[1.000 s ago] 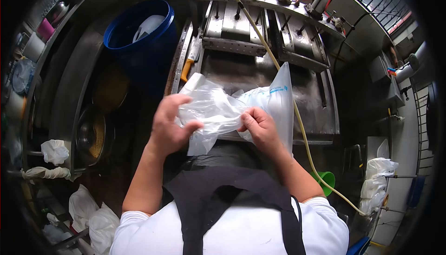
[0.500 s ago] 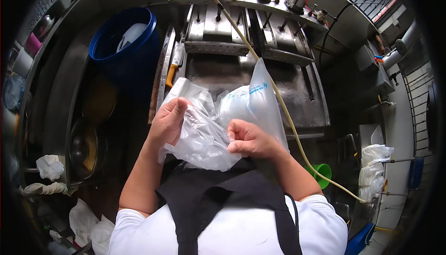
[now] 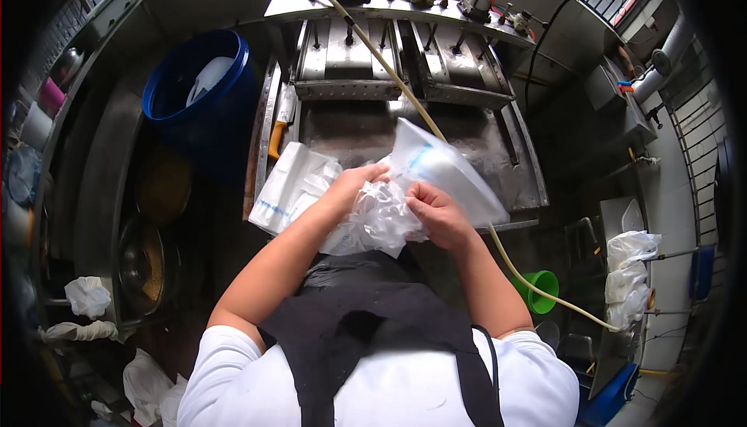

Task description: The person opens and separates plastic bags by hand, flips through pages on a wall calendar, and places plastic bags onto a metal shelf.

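A crumpled thin white plastic bag [image 3: 380, 223] is bunched between my two hands, just in front of the apron. My left hand [image 3: 356, 187] reaches across from the left, its fingers closed on the bag's upper part. On the other side, my right hand [image 3: 440, 217] pinches the bag's right edge between thumb and fingers. Behind the right hand lies a larger, clearer plastic bag [image 3: 459, 182] with blue print, slightly blurred. To the left, under my forearm, a flat stack of white plastic bags [image 3: 292, 186] with a blue print lies on the metal table [image 3: 350, 127].
A metal press [image 3: 405, 14] stands at the table's back, with a pale hose [image 3: 397, 77] crossing the tabletop. An orange-handled knife [image 3: 278, 135] lies at the left edge. A blue barrel [image 3: 198, 100] stands left; a green bucket [image 3: 541, 291] stands low right.
My left hand has moved right, nearer my right hand, gathering the white bag into a smaller bunch. The clearer bag has tipped over to the right. The camera view has shifted slightly.
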The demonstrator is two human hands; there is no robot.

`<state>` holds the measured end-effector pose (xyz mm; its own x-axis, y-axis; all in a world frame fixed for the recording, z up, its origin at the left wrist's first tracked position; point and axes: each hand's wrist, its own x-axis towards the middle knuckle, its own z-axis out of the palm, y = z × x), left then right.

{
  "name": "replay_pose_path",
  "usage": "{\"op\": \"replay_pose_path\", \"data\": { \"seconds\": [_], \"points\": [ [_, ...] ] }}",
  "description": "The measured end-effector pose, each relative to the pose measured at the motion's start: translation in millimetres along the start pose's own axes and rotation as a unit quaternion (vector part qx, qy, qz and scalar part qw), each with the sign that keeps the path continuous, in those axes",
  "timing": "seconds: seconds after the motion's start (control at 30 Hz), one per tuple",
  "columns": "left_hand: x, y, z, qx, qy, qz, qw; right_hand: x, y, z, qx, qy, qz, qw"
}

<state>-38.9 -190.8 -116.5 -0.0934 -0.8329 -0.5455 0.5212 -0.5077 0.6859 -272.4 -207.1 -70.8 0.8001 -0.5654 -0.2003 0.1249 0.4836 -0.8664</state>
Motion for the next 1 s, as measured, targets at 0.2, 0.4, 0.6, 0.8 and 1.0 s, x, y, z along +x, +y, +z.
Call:
{"op": "replay_pose_path", "data": {
  "seconds": [0.2, 0.4, 0.6, 0.8, 1.0],
  "points": [
    [10, -27, -33, -0.003, 0.032, 0.012, 0.999, -37, -4, -2, -0.252, 0.089, -0.018, 0.963],
    [12, -34, -41, 0.368, 0.01, 0.255, 0.894, -30, -14, -36, -0.307, 0.196, -0.084, 0.928],
    [40, -35, -65, 0.479, 0.064, 0.255, 0.838, 38, -17, -90, -0.608, 0.128, -0.17, 0.765],
    [40, -53, -66, 0.407, 0.103, 0.223, 0.88, 173, 20, -105, -0.692, 0.361, -0.299, 0.55],
    [26, -59, -57, 0.422, 0.121, 0.217, 0.872, 150, 65, -89, -0.3, 0.157, -0.046, 0.94]
  ]
}}
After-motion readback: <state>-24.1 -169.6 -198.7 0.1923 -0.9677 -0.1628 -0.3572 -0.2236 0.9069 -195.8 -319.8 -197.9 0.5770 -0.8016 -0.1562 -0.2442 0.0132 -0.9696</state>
